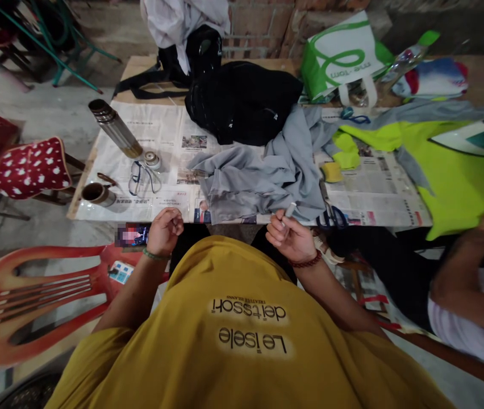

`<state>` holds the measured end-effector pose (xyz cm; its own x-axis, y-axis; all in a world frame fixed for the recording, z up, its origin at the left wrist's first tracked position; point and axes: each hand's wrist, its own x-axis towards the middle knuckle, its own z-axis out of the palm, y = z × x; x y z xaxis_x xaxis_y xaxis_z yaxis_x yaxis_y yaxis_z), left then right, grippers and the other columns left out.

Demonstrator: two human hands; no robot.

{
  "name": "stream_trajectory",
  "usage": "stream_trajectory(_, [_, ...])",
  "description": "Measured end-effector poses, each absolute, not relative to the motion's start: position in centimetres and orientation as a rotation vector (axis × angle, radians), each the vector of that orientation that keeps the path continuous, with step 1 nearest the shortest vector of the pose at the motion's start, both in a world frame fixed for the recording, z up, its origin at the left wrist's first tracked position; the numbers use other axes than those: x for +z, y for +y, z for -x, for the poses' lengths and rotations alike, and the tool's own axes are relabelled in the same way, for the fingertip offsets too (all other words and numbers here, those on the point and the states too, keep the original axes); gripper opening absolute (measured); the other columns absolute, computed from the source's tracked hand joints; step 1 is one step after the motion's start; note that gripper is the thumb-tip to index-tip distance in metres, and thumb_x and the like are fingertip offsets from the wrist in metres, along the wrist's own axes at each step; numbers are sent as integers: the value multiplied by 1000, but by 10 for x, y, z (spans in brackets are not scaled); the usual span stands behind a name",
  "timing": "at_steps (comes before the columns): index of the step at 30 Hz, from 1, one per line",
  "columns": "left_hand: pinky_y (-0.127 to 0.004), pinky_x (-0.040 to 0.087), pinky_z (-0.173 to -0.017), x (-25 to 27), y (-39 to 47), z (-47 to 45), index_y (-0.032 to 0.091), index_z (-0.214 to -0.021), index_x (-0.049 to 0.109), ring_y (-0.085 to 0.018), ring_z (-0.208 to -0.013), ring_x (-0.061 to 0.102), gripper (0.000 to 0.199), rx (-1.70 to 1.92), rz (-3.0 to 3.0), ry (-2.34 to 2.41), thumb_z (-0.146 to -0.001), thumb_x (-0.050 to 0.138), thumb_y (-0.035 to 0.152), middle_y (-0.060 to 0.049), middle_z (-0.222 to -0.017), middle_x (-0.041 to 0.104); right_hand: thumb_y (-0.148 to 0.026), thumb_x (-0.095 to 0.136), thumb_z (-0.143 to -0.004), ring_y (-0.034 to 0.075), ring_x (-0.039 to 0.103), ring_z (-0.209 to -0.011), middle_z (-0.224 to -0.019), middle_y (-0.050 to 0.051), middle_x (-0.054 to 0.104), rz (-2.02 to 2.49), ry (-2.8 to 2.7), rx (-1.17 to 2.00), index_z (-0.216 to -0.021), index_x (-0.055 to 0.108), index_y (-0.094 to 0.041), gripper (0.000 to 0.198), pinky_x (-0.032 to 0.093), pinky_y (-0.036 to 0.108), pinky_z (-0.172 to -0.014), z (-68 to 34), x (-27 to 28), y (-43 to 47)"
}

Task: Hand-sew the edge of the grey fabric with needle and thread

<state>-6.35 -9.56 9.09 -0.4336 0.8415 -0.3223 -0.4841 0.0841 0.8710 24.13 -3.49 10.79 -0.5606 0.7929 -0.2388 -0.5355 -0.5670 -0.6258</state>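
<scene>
My left hand [166,228] is loosely curled near the table's front edge, with nothing visible in its fingers. Beside it a lit phone [141,235] lies near the red plastic chair; part of its screen is blurred out. My right hand [290,234] pinches a short pale stick [290,209] between thumb and fingers, its upper end sticking out. What kind of stick it is, I cannot tell. Just beyond both hands, crumpled grey cloth [259,179] lies on the newspaper-covered table [161,199]. Dark-blue-handled scissors [333,216] rest right of my right hand.
A steel flask [116,129], mug [97,194] and glasses [142,179] stand on the left. A black bag [244,99] and green-white bag [339,57] sit behind. On the right lie yellow-green cloth [459,176] and an iron [480,136]; another person's arm [463,267] is there.
</scene>
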Motion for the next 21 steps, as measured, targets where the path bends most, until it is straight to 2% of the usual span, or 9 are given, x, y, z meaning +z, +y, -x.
stream_trajectory(8, [-16,30,-35,86,-89,85,15,-63,56,-6,-44,45,12,1639,-361,1314,-57,66,18,3,-60,52,-22,60,-79,7,40,-49,-65,-5,41,670,-657,2149,-77,44,-21,16,34,20,-43,-250,104,-33])
stream_trajectory(14, [-15,28,-35,84,-86,100,16,-62,54,-6,-45,45,10,1683,-332,1356,-59,63,16,3,-59,52,-21,60,-78,7,37,-48,-63,-5,39,704,-618,2122,-79,47,-21,14,31,19,-42,-257,105,-33])
stream_trajectory(21, [-14,27,-37,79,-78,113,17,-61,49,-4,-45,44,17,1668,-246,1374,-54,65,16,4,-57,51,-18,63,-73,6,29,-47,-61,-6,37,717,-577,2103,-82,49,-21,16,25,20,-41,-264,107,-35])
